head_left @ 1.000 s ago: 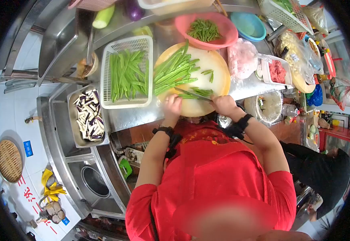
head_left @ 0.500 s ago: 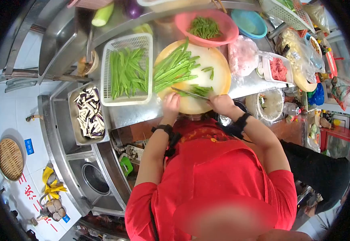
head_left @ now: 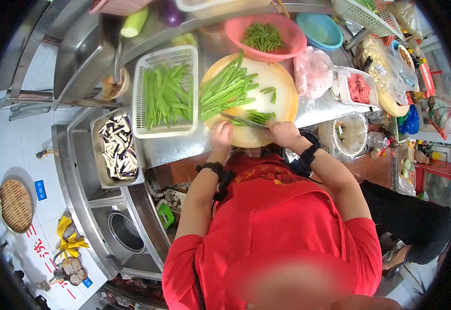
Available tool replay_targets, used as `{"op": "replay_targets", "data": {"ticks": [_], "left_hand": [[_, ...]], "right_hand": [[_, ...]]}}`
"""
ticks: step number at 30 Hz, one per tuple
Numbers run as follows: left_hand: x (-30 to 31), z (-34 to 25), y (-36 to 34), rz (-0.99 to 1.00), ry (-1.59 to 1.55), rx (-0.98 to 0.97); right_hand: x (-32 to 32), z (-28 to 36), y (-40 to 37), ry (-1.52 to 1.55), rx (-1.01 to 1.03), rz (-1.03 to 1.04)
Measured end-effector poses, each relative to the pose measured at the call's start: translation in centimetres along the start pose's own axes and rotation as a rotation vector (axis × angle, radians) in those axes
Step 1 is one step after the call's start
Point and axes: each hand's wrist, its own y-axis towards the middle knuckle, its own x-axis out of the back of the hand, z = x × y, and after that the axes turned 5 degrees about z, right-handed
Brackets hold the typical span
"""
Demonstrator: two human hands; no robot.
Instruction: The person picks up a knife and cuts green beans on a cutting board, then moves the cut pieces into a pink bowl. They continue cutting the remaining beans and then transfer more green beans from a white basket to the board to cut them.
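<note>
A: Hands?
B: Your right hand (head_left: pixel 284 134) is closed on the knife (head_left: pixel 243 120), blade angled toward your left hand (head_left: pixel 221 134). Left fingers curled at the cutting board (head_left: pixel 283 85) edge; can't tell if they grip anything.
A: Beans?
B: Long green beans (head_left: pixel 229 85) on the board, just beyond your left hand. Cut pieces (head_left: pixel 260 117) by the blade, between your hands. White basket (head_left: pixel 165 134) of beans, left of your left hand. Pink bowl (head_left: pixel 293 47), well beyond both.

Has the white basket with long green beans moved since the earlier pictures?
No. The white basket shows no visible shift: it remains just left of the round cutting board, with the same narrow spacing.
</note>
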Motion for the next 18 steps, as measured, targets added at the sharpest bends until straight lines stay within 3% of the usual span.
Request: {"op": "replay_targets", "data": {"ticks": [3,7,18], "left_hand": [[0.9,-0.3,-0.3,-0.037,-0.06,0.101],[0.9,-0.1,0.0,-0.036,-0.004,0.101],[1.1,0.5,-0.1,-0.067,0.005,0.092]], "right_hand": [[1.2,-0.1,-0.4,0.07,0.009,0.042],[-1.1,0.5,0.2,0.073,0.027,-0.001],[0.4,-0.4,-1.0,0.154,0.012,-0.079]]}}
